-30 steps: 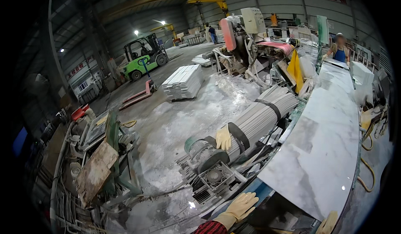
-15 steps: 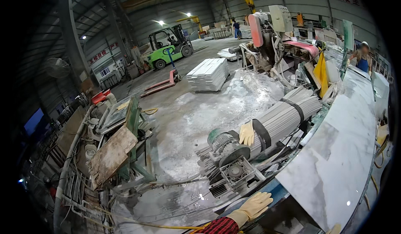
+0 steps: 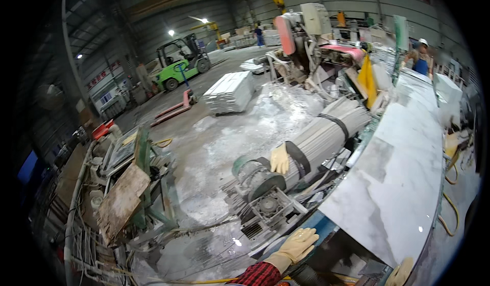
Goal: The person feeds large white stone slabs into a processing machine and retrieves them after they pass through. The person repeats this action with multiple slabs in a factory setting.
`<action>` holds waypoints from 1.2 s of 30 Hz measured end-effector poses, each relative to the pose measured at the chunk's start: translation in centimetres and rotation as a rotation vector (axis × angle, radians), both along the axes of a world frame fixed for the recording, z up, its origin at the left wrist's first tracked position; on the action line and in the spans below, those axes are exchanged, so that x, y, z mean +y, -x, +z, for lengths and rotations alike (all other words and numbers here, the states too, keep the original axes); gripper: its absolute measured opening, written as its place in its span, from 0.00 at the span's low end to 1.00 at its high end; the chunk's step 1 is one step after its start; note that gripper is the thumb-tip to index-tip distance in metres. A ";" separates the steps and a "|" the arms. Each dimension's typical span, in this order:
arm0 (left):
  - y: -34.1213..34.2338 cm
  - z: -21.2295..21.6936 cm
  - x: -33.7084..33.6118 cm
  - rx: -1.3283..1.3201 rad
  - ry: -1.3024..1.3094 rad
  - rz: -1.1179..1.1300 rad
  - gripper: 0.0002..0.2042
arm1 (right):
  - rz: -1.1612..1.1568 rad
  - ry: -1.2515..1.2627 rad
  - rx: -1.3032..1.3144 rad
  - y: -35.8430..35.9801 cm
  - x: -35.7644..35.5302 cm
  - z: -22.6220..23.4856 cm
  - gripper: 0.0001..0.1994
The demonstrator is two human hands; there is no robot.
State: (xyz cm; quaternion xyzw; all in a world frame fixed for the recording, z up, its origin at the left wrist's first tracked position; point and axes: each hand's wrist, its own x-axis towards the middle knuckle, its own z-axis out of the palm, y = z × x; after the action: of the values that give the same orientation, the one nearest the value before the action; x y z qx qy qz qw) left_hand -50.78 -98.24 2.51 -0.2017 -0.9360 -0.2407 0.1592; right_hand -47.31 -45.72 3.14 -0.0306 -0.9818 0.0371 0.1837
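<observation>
My left hand [image 3: 296, 245], in a cream rubber glove below a red-and-black plaid sleeve, lies with fingers stretched out on the blue edge [image 3: 322, 226] of a long work table. It is open and holds nothing. A large white marble slab [image 3: 380, 204] with grey veins lies along this table to the right. My right hand [image 3: 400, 272], in a matching glove, is at the slab's near edge; the picture's lower rim cuts it off, so its grip cannot be made out. Another cream glove [image 3: 279, 158] lies on a motor [image 3: 258, 176] beside the table.
Beside the motor lies a strapped bundle of long pale strips [image 3: 326, 133]. A person [image 3: 421, 61] in a white cap stands at the table's far end. Stacked slabs [image 3: 229, 93], a red pallet jack [image 3: 176, 107] and a green forklift [image 3: 178, 65] stand on the floor. A rusty board [image 3: 122, 199] leans at left.
The view has turned to the right, so the scene sits further left in the picture. More of my right hand shows at the slab's near edge. My left hand stays stretched out by the table edge.
</observation>
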 end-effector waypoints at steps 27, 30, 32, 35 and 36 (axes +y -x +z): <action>-0.7 1.9 -0.1 0.011 0.076 -0.023 0.20 | -0.108 0.117 0.035 0.0 1.0 -4.3 0.27; -0.8 1.9 -0.3 -0.005 0.081 -0.024 0.20 | -0.105 0.134 0.018 0.1 1.0 -4.3 0.27; -0.9 2.1 -0.3 -0.010 0.077 -0.027 0.20 | -0.112 0.143 0.006 -0.1 1.0 -4.3 0.27; -0.9 2.0 -0.2 0.019 0.070 -0.030 0.19 | -0.109 0.125 0.030 -0.5 0.7 -3.9 0.26; -1.4 2.2 -0.3 0.024 0.062 -0.015 0.19 | -0.071 0.104 0.060 0.0 1.4 -5.2 0.27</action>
State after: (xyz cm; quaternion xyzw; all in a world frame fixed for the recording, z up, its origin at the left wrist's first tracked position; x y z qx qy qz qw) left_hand -49.35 -98.55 4.73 -0.2166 -0.9394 -0.2106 0.1622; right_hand -47.31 -44.30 -2.06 -0.0737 -0.9709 0.0823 0.2124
